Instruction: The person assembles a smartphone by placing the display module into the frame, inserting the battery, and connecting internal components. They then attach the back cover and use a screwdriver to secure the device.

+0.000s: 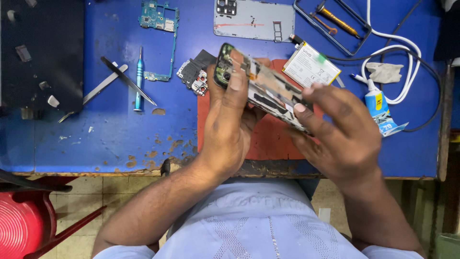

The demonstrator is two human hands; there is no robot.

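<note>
Red stool (21, 218) cut off at left edge

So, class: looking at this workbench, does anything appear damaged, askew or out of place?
Yes. The blue tabletop is worn: paint has chipped away in brown patches along its front edge. The phone held tilted in the left hand and right hand is opened up, its back cover and battery lying apart.

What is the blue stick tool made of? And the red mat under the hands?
The slim blue screwdriver looks like metal: its handle has a smooth satin sheen and a silvery tip. The flat red mat seems to be rubber or soft plastic, dull with worn edges; I can't be sure.
</note>
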